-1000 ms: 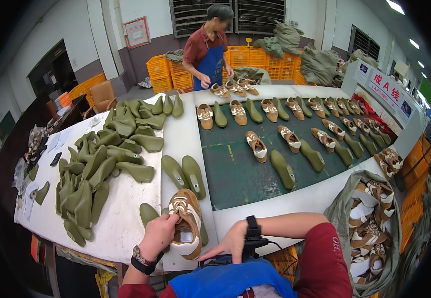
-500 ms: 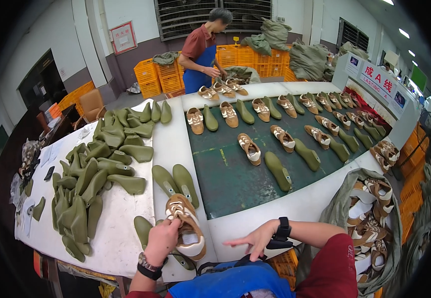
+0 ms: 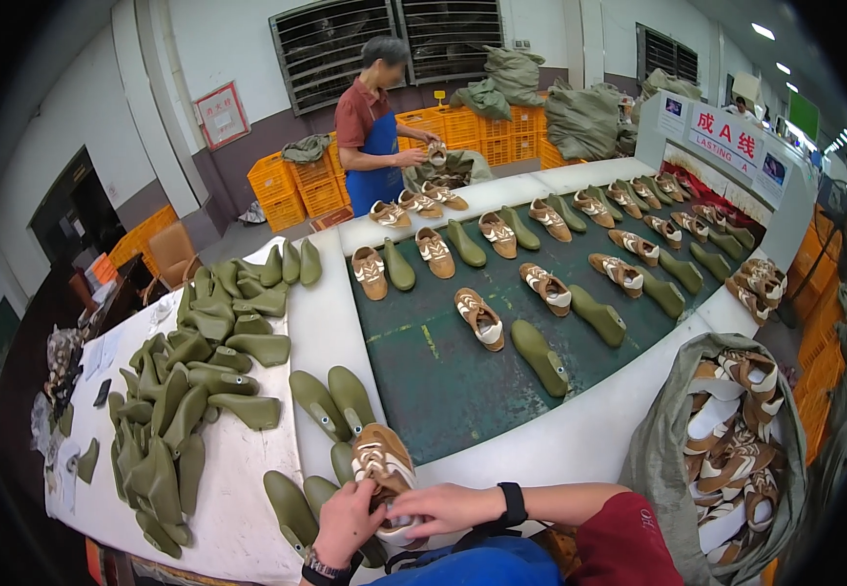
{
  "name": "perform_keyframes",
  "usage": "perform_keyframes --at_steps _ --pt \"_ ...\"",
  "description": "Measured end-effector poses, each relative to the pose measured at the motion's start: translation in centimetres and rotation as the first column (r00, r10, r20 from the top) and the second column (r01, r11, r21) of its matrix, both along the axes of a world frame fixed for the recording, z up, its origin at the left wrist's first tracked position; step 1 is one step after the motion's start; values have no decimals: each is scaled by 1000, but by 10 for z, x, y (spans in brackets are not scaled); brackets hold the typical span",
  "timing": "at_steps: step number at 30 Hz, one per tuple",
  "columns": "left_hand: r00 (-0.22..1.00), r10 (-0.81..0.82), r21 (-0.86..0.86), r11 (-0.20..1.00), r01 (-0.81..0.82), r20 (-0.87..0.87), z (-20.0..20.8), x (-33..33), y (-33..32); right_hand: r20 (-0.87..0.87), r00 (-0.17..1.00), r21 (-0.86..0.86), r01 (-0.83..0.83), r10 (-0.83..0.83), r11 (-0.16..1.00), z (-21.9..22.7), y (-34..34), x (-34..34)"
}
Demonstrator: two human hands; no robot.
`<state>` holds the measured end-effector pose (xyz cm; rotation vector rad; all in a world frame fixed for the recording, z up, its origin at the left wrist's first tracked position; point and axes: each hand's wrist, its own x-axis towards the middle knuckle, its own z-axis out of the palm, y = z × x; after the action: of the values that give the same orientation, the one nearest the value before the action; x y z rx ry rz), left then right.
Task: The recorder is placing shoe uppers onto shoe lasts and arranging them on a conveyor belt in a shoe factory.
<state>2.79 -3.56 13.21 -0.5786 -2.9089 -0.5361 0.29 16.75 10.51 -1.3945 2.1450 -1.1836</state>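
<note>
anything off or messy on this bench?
Nothing damaged or spilled. The green lasts on the white table lie in a loose heap, pointing every way, while those on the belt are paired with shoes. Both hands hold one shoe.

A factory hall with white walls and long work tables

We saw a white wall [image 3: 233, 44] with a dark lower band, two louvred windows [image 3: 389, 39] high up, and a dark doorway [image 3: 67, 210] at the left. Orange crates [image 3: 291, 186] lined the wall, grey sacks [image 3: 589, 117] lay heaped behind, and ceiling lamps [image 3: 763, 31] shone above the white table [image 3: 247, 469] and green belt [image 3: 443, 361].
</note>
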Motion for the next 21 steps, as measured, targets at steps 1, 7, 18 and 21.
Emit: perform_keyframes --at_steps 1,7,18,21 --pt "996 86 1 996 -86 32 -5 2 -5 112 992 -145 81 -65 986 1 -4 -9" --pt "874 462 0 884 -467 -153 -14 0 -53 -160 868 -159 447 -469 881 -61 -36 -106" --pt "788 614 208 776 -595 -34 -4 27 -86 -277 914 477 400 -298 783 -137 -141 -176" --pt "789 610 196 785 -588 -73 -5 22 -87 -302 887 421 453 -349 786 -143 -139 -178"
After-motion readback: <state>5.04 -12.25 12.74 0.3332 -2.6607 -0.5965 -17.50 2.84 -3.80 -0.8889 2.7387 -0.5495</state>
